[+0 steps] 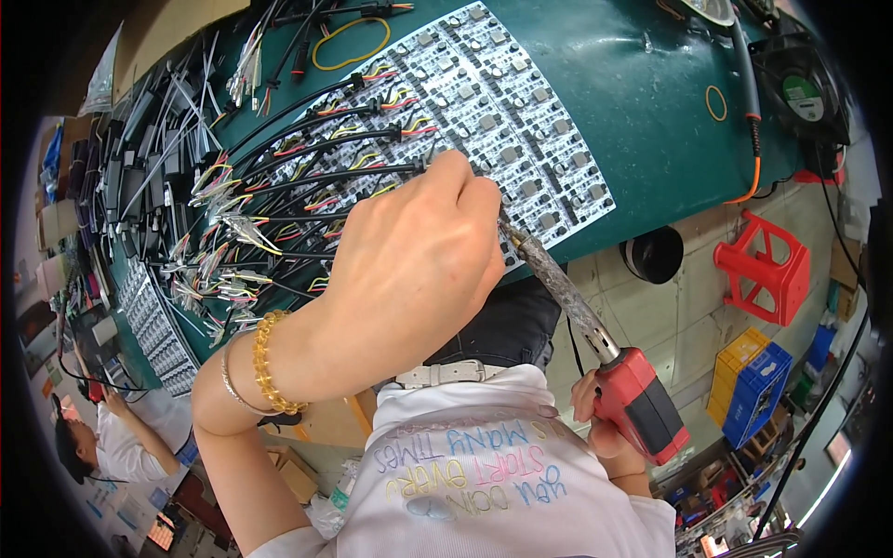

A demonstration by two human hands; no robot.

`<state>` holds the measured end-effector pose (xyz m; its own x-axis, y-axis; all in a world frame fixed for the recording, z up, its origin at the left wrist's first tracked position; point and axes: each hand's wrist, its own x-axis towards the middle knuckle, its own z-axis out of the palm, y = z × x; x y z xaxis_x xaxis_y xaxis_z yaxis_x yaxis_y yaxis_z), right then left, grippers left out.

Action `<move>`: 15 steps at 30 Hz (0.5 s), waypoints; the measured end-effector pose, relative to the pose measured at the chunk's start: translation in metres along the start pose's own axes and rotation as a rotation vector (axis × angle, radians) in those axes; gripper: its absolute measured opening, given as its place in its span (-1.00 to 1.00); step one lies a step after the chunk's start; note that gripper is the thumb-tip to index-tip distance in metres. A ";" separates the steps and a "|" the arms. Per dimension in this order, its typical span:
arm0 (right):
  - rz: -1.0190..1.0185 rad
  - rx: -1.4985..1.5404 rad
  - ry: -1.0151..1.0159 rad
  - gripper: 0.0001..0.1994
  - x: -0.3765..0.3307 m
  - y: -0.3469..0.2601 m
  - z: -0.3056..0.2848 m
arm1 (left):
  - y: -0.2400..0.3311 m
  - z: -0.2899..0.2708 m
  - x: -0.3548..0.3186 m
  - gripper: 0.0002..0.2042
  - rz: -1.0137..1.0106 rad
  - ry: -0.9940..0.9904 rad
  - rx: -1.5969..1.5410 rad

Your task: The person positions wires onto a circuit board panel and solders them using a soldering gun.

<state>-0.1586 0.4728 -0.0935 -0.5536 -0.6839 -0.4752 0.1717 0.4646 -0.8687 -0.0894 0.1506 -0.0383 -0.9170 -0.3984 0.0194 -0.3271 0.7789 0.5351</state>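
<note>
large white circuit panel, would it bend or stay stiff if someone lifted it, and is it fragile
The large white circuit panel would probably lift stiffly, as it looks like one flat sheet. The black cables lying across its left part may drag along. It could be fragile, since many small components stand exposed on its face.

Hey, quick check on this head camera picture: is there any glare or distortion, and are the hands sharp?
In the head view, pale glare shows on the green table; in the head view, fisheye bending curves the circuit board sheet's right edge, with black corners; also in the head view, the left hand and right hand look fairly sharp.
</note>
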 end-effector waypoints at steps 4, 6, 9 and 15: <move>-0.059 0.095 -0.028 -0.80 0.017 -0.026 0.010 | 0.001 -0.004 0.004 -0.91 0.010 -0.050 0.005; -0.104 0.155 -0.057 -0.82 0.023 -0.043 0.016 | 0.002 -0.004 0.006 -0.92 0.012 -0.064 0.008; -0.145 -0.116 -0.090 -0.27 0.026 -0.041 0.018 | 0.001 -0.004 0.005 -0.93 -0.003 -0.076 0.045; 0.107 -0.047 -0.119 -0.85 0.013 -0.031 0.005 | 0.003 -0.008 0.010 -0.93 0.015 -0.115 0.061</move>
<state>-0.1672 0.4467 -0.0740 -0.4331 -0.6895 -0.5805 0.1848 0.5624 -0.8060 -0.0981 0.1448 -0.0294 -0.9408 -0.3313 -0.0717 -0.3234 0.8138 0.4828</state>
